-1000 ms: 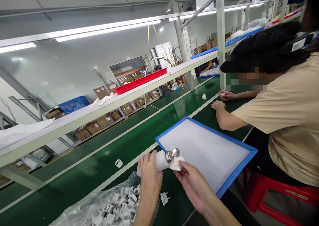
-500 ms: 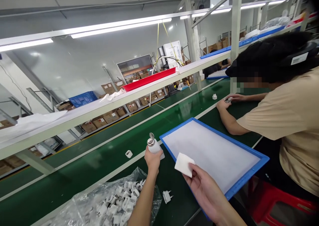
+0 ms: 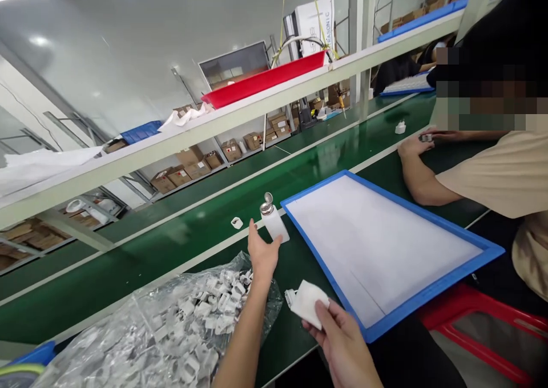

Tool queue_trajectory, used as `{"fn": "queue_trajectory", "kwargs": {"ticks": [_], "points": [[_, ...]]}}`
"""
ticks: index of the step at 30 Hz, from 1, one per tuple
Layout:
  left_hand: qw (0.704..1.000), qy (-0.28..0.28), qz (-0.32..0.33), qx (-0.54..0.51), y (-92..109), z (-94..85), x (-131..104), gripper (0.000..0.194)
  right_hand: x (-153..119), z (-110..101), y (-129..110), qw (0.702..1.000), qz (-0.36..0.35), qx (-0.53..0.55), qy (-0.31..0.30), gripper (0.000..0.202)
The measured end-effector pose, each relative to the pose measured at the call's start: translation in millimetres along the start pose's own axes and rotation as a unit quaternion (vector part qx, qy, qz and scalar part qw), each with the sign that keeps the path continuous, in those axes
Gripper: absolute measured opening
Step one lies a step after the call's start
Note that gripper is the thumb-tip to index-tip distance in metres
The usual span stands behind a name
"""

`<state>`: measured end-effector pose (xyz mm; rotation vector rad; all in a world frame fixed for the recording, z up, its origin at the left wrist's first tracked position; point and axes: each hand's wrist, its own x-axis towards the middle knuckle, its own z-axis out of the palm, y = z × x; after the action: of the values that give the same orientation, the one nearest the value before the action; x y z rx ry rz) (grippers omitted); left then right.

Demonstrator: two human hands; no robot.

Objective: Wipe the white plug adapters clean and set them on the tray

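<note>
On the green bench, the white dispenser bottle stands upright just beside the blue-rimmed tray, at its 9 o'clock. The left hand is spread, fingers loose, at the bottle's 7 o'clock. The right hand pinches a white cloth at 5 o'clock from the bottle.

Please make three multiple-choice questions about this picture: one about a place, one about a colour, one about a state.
1. Where does the white bottle stand?
A. on the upper shelf
B. beside the tray's left corner
C. inside the plastic bag

2. What colour is the rim of the flat tray?
A. blue
B. red
C. yellow

3. What does the right hand do?
A. lies open
B. pinches a white pad
C. grasps the bottle

Answers:
1 B, it stands on the green bench by the tray.
2 A, its frame is blue.
3 B, the fingers pinch the pad.
</note>
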<state>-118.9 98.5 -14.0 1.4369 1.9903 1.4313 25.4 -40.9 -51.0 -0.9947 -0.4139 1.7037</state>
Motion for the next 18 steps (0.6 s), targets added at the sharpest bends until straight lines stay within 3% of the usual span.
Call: {"fn": "queue_trajectory", "kwargs": {"ticks": [4,7,9,11,15,18], "points": [[0.998,-0.054,0.038,0.013,-7,-41.8,-63,0.035,0,-14,36,0.989,-0.059,-0.127,0.037,0.067],[0.984,-0.167,0.007,0.056,-24,-59.8,-97,0.033,11,-23,42,0.956,-0.161,-0.241,0.039,0.052],[0.972,-0.216,-0.026,0.087,-33,-60.7,-107,0.045,23,-26,39,0.92,-0.24,-0.308,0.004,0.045],[0.967,-0.227,-0.03,0.108,-39,-55.8,-110,0.05,34,-26,35,0.878,-0.301,-0.37,-0.045,0.041],[0.97,-0.212,0.025,0.114,-42,-44.6,-112,0.043,42,-26,33,0.788,-0.368,-0.472,-0.147,0.045],[0.972,-0.189,0.033,0.136,-47,-41.4,-115,0.047,39,-32,35,0.73,-0.402,-0.521,-0.182,0.052]]}}
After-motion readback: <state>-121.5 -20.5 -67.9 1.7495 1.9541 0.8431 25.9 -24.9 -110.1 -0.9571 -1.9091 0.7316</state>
